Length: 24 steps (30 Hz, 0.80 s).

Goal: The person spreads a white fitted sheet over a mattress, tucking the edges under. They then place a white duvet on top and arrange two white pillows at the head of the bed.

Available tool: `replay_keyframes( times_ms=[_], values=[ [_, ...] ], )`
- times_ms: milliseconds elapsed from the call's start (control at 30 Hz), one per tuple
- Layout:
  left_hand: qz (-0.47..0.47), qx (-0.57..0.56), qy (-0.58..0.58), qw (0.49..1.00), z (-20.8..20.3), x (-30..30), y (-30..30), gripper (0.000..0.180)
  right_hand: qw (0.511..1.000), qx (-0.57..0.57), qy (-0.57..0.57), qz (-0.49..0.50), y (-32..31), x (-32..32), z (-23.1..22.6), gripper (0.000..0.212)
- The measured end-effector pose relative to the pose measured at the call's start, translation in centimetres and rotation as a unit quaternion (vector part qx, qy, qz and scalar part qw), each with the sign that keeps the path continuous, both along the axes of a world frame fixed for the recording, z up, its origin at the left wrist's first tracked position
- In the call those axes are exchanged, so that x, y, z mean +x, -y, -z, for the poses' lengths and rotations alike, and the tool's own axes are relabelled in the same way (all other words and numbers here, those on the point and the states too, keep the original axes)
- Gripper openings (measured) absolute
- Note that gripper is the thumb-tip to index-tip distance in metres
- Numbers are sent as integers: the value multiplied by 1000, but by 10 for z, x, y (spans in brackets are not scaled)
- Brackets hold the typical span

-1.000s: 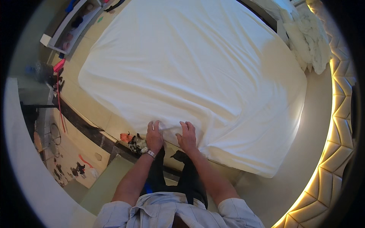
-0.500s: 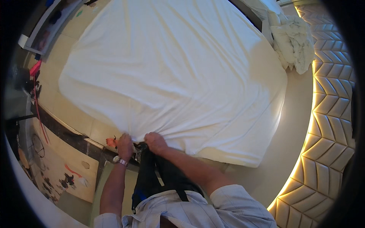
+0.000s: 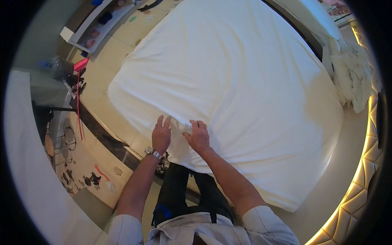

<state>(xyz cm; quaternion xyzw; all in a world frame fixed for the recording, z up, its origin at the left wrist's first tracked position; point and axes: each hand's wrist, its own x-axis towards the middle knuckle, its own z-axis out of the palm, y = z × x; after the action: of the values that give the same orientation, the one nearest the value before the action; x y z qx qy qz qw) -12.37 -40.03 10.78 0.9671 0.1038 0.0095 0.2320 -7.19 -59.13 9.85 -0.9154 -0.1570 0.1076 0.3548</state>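
A wide white sheet lies spread across most of the view, with shallow folds running over it; what it covers is hidden. Near its front edge, my left hand rests on or just above the cloth, fingers apart. Close to its right, my right hand has its fingers spread and slightly bent over the same cloth, and nothing is gripped in it. A metal wristwatch is on my left wrist. The sheet's near edge hangs against my dark trousers.
On the right, a padded headboard panel glows along its lit edge. Bunched white bedding lies at the far right. A low open shelf stands far left, near a pink long-handled tool. Small dark items litter the left floor.
Both hands have let go of the sheet's near edge and moved forward onto the cloth, fingers now spread. The view has shifted, so the scene sits further right and lower.
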Motion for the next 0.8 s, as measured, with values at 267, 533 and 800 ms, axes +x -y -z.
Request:
replay_keyframes(
  times_ms=[267,533,800],
  values=[
    [42,-35,-15,998,36,63,-70,32,999,-38,7,-19,-52,7,37,12],
    [22,-109,11,994,15,56,-189,11,998,-60,-22,3,-170,7,17,9],
    [47,-79,21,996,17,67,-279,23,998,-17,-57,-6,-261,31,-13,24]
  ],
)
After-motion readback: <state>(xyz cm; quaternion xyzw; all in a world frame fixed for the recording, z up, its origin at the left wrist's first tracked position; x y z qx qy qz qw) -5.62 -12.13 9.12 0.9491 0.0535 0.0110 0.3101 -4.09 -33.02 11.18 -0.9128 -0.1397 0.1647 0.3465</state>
